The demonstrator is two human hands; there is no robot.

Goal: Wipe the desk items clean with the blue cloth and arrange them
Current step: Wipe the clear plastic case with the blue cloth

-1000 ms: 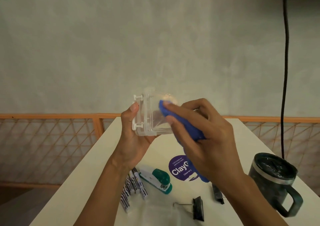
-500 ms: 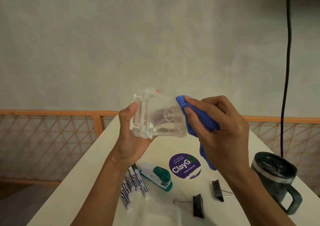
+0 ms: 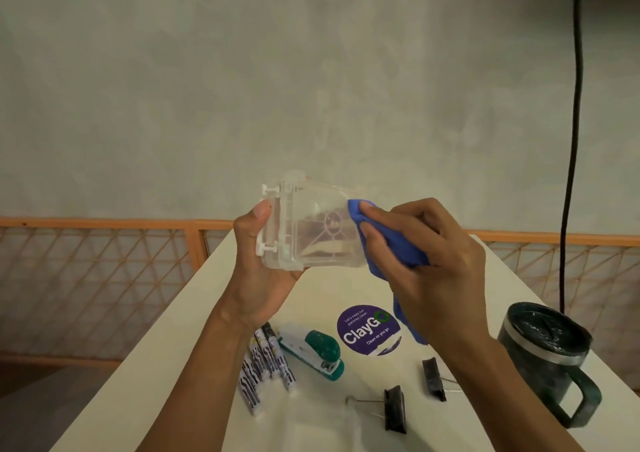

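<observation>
My left hand (image 3: 258,278) grips a clear plastic box (image 3: 308,229) from below and lifts it above the white desk (image 3: 194,313), thumb on its hinged left end. My right hand (image 3: 433,254) holds the bunched blue cloth (image 3: 391,247) and presses it against the box's right end. A tail of the cloth hangs down behind my right wrist. On the desk lie several black-and-white markers (image 3: 263,365), a green and white stapler (image 3: 317,353) and two black binder clips (image 3: 394,408) (image 3: 433,379).
A dark mug with a handle (image 3: 547,358) stands at the desk's right side. A round purple ClayGo sticker (image 3: 369,330) is on the desk top. An orange mesh railing (image 3: 104,261) runs behind the desk. A black cable (image 3: 571,139) hangs down the wall at right.
My right hand slid the blue cloth from the box's middle out to its right end. My left hand kept its hold on the box, which now shows more of its clear face.
</observation>
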